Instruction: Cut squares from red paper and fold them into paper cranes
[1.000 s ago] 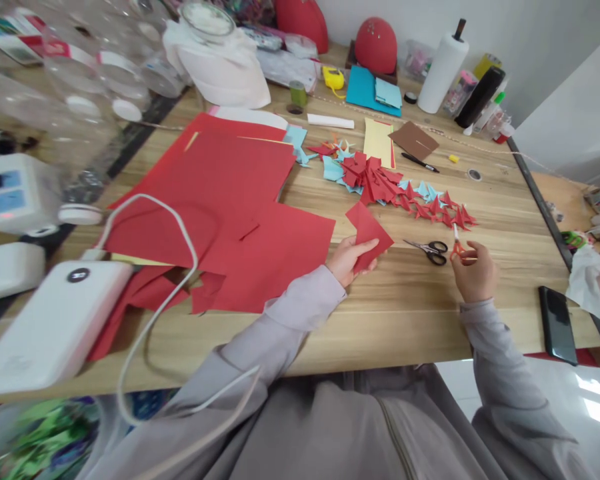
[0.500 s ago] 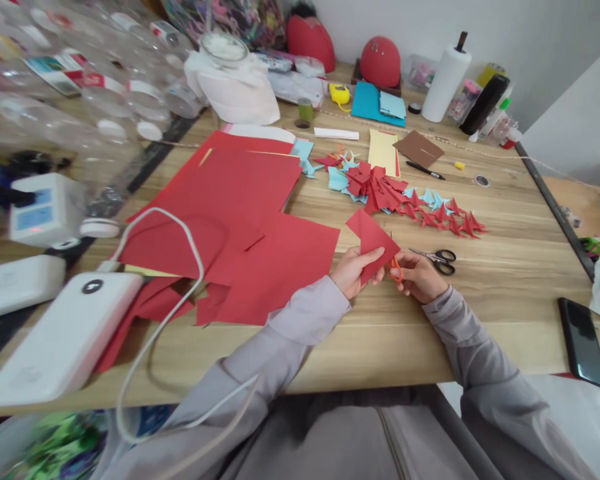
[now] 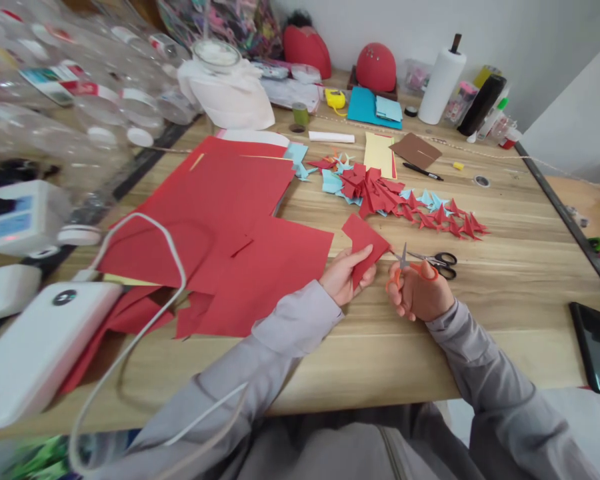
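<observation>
My left hand (image 3: 349,272) pinches a small piece of red paper (image 3: 365,235) between thumb and fingers, above the table. Just to its right, my right hand (image 3: 420,293) has its fingers in the orange handles of a pair of scissors (image 3: 405,259). The scissors' blades are spread and point upward, apart from the paper. A second pair of scissors with black handles (image 3: 444,265) lies on the table just behind my right hand. Large red paper sheets (image 3: 275,273) lie to the left of my left hand.
Folded red and blue paper pieces (image 3: 375,190) lie in a row beyond my hands. A white power bank (image 3: 45,353) with a looping cable (image 3: 167,233) sits at the left, near plastic bottles (image 3: 95,100). At the right edge lies a black phone (image 3: 595,347).
My right hand has drawn the orange scissors away from the red paper to the right, turned palm up, and spread the blades. The left hand still holds the paper. The view has shifted slightly.
</observation>
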Demonstrator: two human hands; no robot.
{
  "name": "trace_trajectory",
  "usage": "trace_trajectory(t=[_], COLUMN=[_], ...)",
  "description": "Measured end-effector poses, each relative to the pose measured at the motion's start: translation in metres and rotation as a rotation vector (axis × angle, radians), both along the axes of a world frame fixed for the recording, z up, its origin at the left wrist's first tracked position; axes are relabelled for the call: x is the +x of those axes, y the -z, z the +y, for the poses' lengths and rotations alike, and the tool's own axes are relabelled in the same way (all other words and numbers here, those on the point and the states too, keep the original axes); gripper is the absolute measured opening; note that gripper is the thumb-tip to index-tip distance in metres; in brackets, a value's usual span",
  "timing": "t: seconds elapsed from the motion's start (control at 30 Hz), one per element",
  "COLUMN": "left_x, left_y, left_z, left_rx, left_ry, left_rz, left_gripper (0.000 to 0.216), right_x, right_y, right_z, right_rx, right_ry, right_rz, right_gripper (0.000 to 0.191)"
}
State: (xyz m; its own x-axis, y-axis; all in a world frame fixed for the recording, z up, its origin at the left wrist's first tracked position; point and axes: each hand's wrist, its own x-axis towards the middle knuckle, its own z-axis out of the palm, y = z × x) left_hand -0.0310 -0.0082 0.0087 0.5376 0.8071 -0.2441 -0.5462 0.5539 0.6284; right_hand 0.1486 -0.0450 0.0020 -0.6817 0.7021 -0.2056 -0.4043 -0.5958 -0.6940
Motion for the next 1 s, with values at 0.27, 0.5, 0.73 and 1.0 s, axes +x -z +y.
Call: trace_trajectory(t=[0.27,0.5,0.73,1.0], left_x=[0.0004,0.0027,0.0001,0.0011], left_y=[0.0013,0.0058,0.0029,0.0033], left_z=[-0.0005,-0.0029,-0.0063,-0.0058], left_rx=[-0.001,-0.009,-0.017,-0.033], left_ry=[0.023,0.009,0.045,0.053], left_rz=[0.047,0.158,0.096,0.195], left_gripper=[0.031,0.022,0.017,0.025], right_x=[-0.0055,-0.0004,0.0010,-0.0002], right_y=[0.0050,0.0056,0.0047,0.0070], right_z=[-0.0030,0.0016,-0.0014,-0.0028], right_rx=[-0.037,0.006,-0.004,-0.003], right_ry=[-0.152,-0.014,0.011,0.019], right_rz=[0.046,-0.039,-0.020,-0.051], right_gripper=[0.053,0.055,0.050,0.048])
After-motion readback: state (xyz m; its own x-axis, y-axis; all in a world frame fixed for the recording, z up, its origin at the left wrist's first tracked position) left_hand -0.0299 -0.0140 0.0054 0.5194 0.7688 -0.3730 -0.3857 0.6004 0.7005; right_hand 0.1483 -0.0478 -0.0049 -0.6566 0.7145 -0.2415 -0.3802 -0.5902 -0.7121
